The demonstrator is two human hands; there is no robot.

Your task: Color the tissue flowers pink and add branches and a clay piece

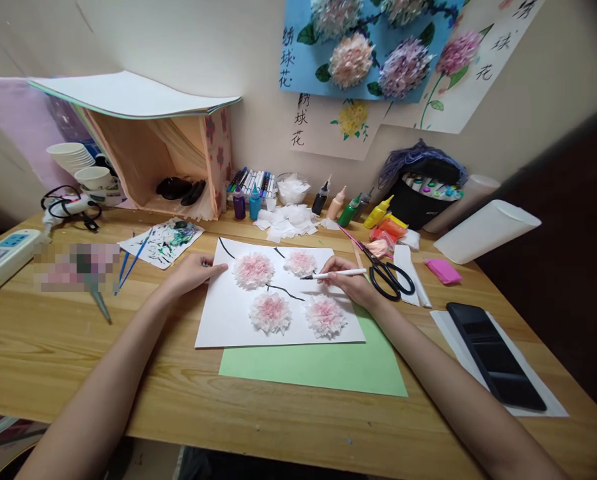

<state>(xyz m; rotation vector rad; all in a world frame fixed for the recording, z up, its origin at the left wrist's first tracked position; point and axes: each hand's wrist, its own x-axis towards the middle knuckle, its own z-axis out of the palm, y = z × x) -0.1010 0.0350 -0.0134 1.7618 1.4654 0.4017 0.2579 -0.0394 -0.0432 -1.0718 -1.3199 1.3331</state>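
A white sheet of paper (pixel 233 323) lies on the table with several pink-and-white tissue paper flowers (pixel 270 314) on it and black curved lines between them. My left hand (pixel 194 273) grips the sheet's left edge, thumb on top. Closed around a white marker (pixel 346 273), my right hand (pixel 348 283) rests over the sheet's right side. The marker's dark tip points left, just below the upper right flower (pixel 300 263). Under the sheet, a light green paper (pixel 318 367) sticks out at the front and right.
Black-handled scissors (pixel 389 275) lie right of the sheet, before paint bottles (pixel 349 212) and white tissue pieces (pixel 289 221). A black case (pixel 493 353) lies farther right. Paint-smeared paper (pixel 166 243) with blue brushes (pixel 133 260) lies left. An open box (pixel 148 160) stands behind.
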